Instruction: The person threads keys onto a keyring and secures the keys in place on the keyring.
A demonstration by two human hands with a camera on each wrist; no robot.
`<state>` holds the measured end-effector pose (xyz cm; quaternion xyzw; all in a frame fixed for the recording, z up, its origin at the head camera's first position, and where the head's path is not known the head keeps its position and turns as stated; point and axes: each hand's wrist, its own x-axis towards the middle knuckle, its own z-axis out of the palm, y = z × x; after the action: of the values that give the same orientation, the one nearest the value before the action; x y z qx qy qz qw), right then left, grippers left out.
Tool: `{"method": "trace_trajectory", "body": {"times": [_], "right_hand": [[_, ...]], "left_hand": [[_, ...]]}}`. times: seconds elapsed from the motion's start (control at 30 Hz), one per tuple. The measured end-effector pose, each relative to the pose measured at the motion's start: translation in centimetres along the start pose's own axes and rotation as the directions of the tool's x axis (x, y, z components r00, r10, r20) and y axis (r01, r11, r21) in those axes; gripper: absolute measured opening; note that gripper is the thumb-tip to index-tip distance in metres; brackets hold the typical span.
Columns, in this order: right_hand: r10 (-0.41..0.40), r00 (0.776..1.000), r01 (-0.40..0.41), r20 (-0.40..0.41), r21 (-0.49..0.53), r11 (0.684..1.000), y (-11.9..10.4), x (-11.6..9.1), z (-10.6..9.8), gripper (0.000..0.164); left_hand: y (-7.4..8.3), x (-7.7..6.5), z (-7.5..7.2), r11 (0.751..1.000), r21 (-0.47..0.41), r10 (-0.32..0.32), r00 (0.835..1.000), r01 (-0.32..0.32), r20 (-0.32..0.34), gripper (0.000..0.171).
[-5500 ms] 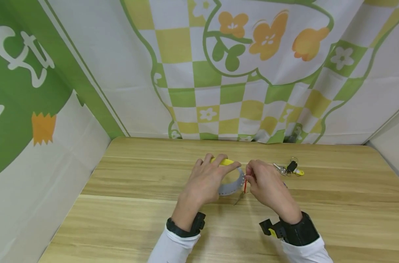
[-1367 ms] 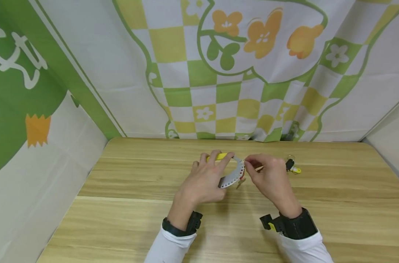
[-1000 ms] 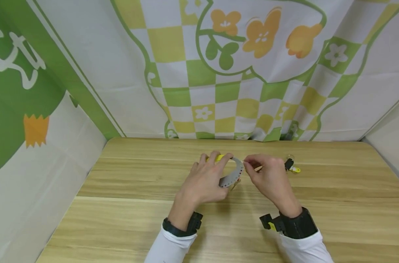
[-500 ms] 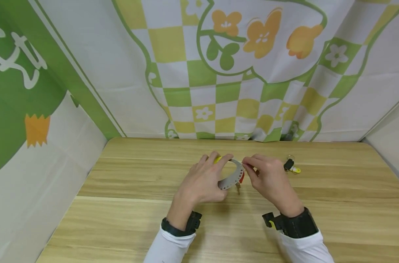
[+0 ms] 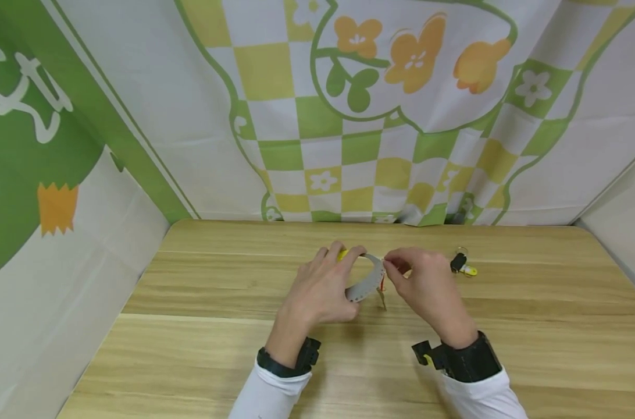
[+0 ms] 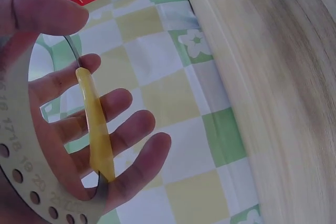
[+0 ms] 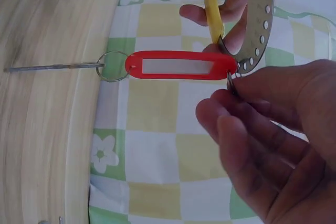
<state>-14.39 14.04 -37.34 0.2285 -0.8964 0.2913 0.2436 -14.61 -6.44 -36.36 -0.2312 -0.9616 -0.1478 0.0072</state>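
looks like your key (image 7: 52, 67) is already on its red tag (image 7: 176, 65), hanging at the hoop's (image 5: 367, 285) 4 o'clock, right hand (image 5: 427, 285) pinching the small ring (image 7: 230, 83), left hand (image 5: 323, 285) gripping the hoop, hookup maybe unfinished, black fob (image 5: 458, 262) at 3 still off.

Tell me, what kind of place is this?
Probably a little indoor work corner, maybe set up for recording. There's a wooden table, a cloth with checks and flowers hanging behind it, and black bands on the person's wrists.
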Motion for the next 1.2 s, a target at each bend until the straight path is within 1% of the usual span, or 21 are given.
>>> {"method": "trace_trajectory", "body": {"times": [0.17, 0.37, 0.5, 0.6, 0.67, 0.73, 0.9, 1.03, 1.1, 1.2], "right_hand": [[-0.076, 0.996, 0.075, -0.036, -0.023, 0.997, 0.03, -0.06, 0.18, 0.011], [-0.177, 0.980, 0.172, -0.088, -0.060, 0.983, 0.31, -0.10, 0.29, 0.014], [-0.227, 0.970, 0.221, -0.090, -0.068, 0.973, 0.42, -0.11, 0.31, 0.016], [-0.242, 0.967, 0.238, -0.075, -0.064, 0.969, 0.47, -0.17, 0.37, 0.016], [-0.238, 0.969, 0.234, -0.065, -0.062, 0.970, 0.46, -0.20, 0.42, 0.017], [-0.216, 0.975, 0.213, -0.058, -0.063, 0.975, 0.44, -0.23, 0.46, 0.016], [-0.108, 0.993, 0.106, -0.039, -0.057, 0.993, 0.20, -0.14, 0.49, 0.012], [-0.019, 0.999, 0.019, -0.028, -0.014, 1.000, 0.07, -0.06, 0.52, 0.009], [-0.002, 0.999, 0.002, -0.033, -0.001, 1.000, 0.05, -0.01, 0.56, 0.009], [-0.021, 0.998, 0.020, -0.051, -0.012, 1.000, 0.06, 0.06, 0.61, 0.008]], "left_hand": [[0.01, -0.12, -0.01, 1.000, 0.003, 0.003, 1.000, -0.003, -0.002, 0.087], [0.13, -0.18, -0.07, 1.000, 0.017, 0.019, 1.000, -0.019, -0.005, 0.088], [0.20, -0.18, -0.16, 0.999, 0.025, 0.022, 1.000, -0.022, 0.004, 0.091], [0.22, -0.18, -0.21, 0.999, 0.030, 0.019, 1.000, -0.019, 0.016, 0.095], [0.21, -0.20, -0.22, 0.999, 0.033, 0.015, 1.000, -0.016, 0.022, 0.096], [0.18, -0.20, -0.21, 0.999, 0.039, 0.011, 1.000, -0.012, 0.019, 0.096], [0.13, -0.12, -0.13, 0.999, 0.046, -0.011, 1.000, 0.012, -0.006, 0.096], [0.13, -0.02, 0.02, 0.999, 0.037, -0.033, 0.999, 0.034, -0.034, 0.095], [0.17, 0.01, 0.07, 0.998, 0.038, -0.038, 0.998, 0.039, -0.046, 0.095], [0.29, 0.02, 0.07, 0.998, 0.045, -0.036, 0.998, 0.038, -0.057, 0.093]]}}
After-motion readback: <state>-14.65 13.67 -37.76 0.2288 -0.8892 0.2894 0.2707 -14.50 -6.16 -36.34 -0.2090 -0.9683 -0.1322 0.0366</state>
